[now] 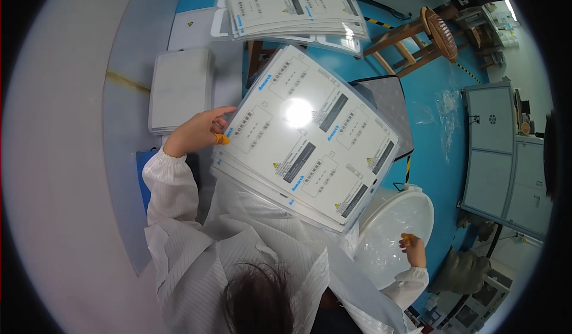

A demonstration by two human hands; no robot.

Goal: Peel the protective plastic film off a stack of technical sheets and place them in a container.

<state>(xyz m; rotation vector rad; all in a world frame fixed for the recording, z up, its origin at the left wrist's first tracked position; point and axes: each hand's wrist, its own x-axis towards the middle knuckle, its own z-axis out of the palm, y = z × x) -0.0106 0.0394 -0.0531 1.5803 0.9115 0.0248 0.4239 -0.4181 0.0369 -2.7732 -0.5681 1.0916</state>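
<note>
A stack of white printed label sheets lies tilted in front of me, glossy on top, with a bright glare spot. My left hand is at the stack's left edge, fingers apart, wearing an orange finger cot. Its fingertips meet or nearly meet the sheet edge; I cannot tell which. Over a white round bin at the lower right is my right hand, fingers curled together, also with an orange finger cot. Whatever those fingers may hold is too small to make out. Clear film pieces lie inside the bin.
Another pile of printed sheets sits at the far side. A white block-like stack rests on the grey table at left. Right of me are a wooden stool, clear film on the blue floor and a grey cabinet.
</note>
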